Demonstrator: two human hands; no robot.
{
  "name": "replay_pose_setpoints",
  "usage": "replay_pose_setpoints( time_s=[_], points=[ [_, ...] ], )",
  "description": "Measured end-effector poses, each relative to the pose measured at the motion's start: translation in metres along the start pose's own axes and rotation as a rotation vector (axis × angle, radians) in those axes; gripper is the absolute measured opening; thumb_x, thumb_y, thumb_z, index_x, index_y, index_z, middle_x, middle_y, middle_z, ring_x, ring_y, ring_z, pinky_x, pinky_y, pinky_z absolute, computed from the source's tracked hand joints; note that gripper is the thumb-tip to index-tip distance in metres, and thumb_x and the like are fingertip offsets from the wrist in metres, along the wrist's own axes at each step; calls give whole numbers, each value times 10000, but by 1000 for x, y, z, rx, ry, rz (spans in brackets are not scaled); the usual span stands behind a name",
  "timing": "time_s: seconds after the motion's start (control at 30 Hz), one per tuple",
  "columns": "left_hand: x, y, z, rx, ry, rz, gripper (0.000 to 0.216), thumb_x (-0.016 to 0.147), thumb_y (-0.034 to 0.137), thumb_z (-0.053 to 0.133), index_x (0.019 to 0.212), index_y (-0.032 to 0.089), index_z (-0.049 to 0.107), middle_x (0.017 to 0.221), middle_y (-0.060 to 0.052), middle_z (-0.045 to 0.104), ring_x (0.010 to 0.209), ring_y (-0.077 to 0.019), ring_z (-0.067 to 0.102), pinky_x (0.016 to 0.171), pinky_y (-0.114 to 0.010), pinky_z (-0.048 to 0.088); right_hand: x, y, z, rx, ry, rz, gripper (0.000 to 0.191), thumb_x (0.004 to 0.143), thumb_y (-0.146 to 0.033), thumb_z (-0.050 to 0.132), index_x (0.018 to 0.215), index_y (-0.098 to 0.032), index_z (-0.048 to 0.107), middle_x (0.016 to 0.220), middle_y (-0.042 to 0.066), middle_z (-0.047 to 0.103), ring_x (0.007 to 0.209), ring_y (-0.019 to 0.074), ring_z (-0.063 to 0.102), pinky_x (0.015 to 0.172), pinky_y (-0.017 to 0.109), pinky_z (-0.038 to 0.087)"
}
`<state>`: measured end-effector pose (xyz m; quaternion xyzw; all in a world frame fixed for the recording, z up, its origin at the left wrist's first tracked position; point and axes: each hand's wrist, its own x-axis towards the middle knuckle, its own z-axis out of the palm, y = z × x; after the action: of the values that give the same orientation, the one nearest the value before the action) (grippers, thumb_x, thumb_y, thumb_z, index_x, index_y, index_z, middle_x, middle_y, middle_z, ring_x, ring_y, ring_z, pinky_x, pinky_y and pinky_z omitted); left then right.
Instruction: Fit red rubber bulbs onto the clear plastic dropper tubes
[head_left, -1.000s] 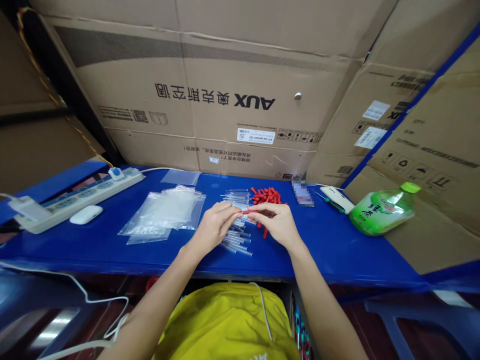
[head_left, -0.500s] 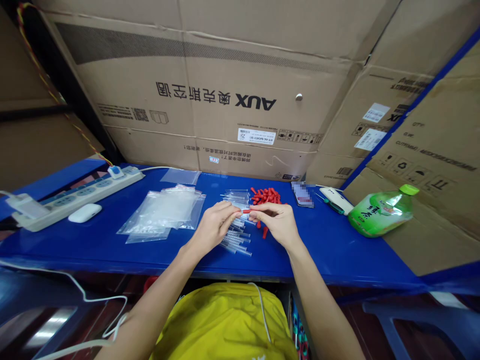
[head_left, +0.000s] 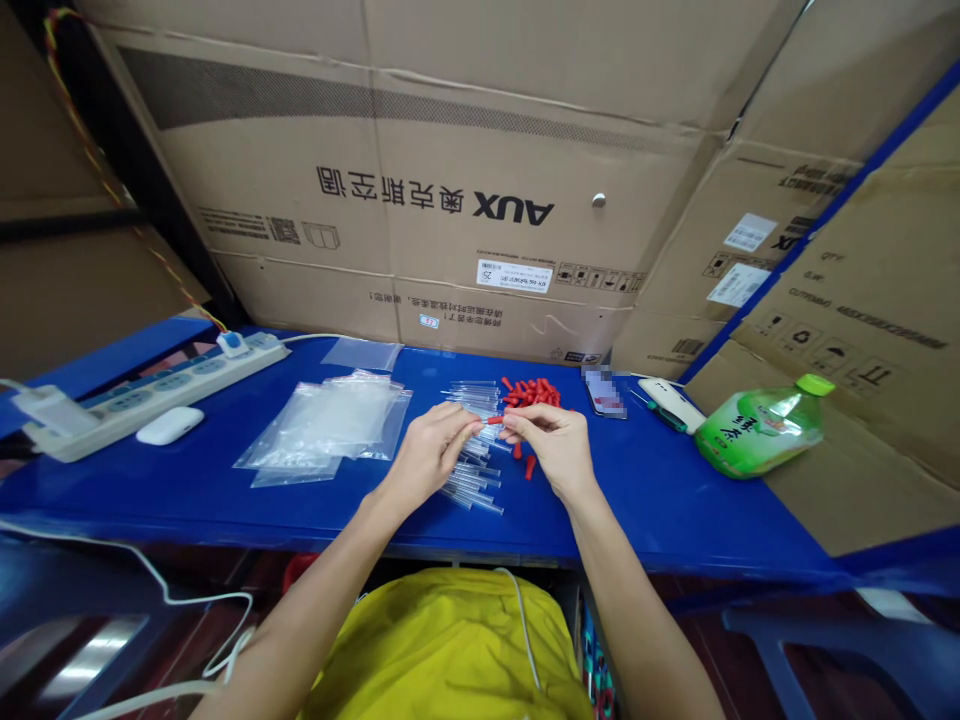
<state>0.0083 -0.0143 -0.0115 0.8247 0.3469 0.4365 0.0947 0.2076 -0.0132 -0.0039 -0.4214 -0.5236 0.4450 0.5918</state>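
Left hand [head_left: 430, 455] and right hand [head_left: 553, 450], both bare, meet fingertip to fingertip above the blue table [head_left: 675, 505]. Between the tips they pinch a single red cap [head_left: 493, 420], which lies level: the left thumb and forefinger close on its left end, the right thumb and forefinger on its right end. The other fingers of both hands are curled in. Whether the left hand also holds a clear tube cannot be told.

Directly beneath and between the hands lies a spread of clear tubes [head_left: 474, 478], roughly parallel and running from the left wrist to beyond the fingertips. A loose red cap [head_left: 529, 467] lies on the table touching the right hand's near edge. Just beyond the right fingertips sits a heap of red caps [head_left: 531, 391].

To the left of the left hand lie flat plastic bags [head_left: 330, 425], overlapping. Farther left are a white case [head_left: 170, 425] and a power strip [head_left: 161, 388].

To the right of the right hand, beyond it, are a phone [head_left: 604, 392] and a white tool [head_left: 670, 402]. Farther right a green bottle [head_left: 757, 432] lies on its side.

Cardboard cartons [head_left: 450, 150] wall the far side. Yellow fabric [head_left: 450, 645] shows below the forearms.
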Motion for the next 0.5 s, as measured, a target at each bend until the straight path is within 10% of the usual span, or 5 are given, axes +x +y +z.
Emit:
replay_pose_setpoints(
  time_s=[0.5],
  points=[
    [0, -8, -1, 42, -40, 26, 285, 1081, 317, 454, 964, 179, 674, 818, -45, 650, 801, -179, 598, 759, -300, 444, 4, 0, -10, -63, -173, 37, 381, 641, -476, 919, 883, -205, 808, 760, 50, 797, 721, 248, 777, 742, 394, 659]
  ],
)
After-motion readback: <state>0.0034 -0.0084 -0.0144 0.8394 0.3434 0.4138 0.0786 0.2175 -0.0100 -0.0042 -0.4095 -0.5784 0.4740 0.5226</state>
